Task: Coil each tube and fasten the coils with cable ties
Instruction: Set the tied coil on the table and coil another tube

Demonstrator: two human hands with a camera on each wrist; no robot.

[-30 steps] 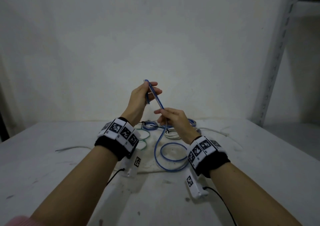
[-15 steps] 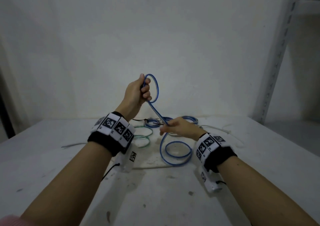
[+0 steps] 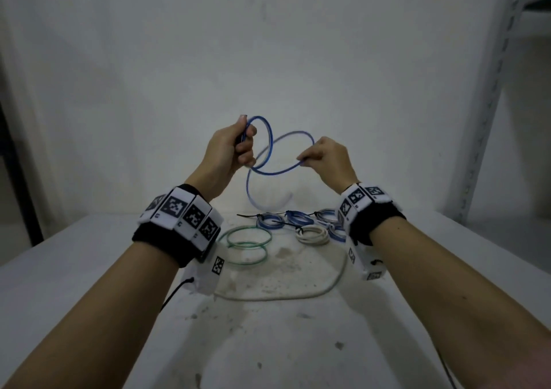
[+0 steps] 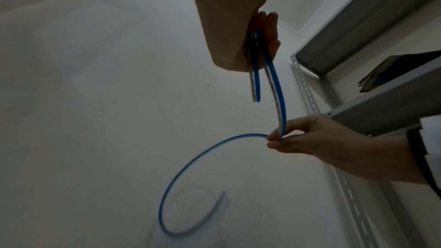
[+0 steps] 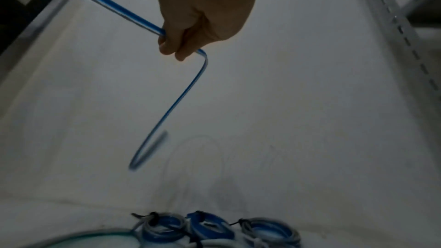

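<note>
The blue tube (image 3: 269, 147) is held up in the air above the table (image 3: 298, 344), where half a second ago its lower loops lay on the surface. The left hand (image 3: 231, 147) clenches the finished first loop in its grip. The right hand (image 3: 326, 159), which was down near the table, has risen level with the left and pinches the tube further along, shaping a second loop beside the first. The free tail hangs curling below, blurred in both wrist views. So the coiling is under way, about two turns made and the tail left to gather. Tied blue coils (image 3: 293, 218), a white coil (image 3: 313, 235), a green tube (image 3: 247, 244) and a loose pale tube (image 3: 298, 296) lie on the table.
</note>
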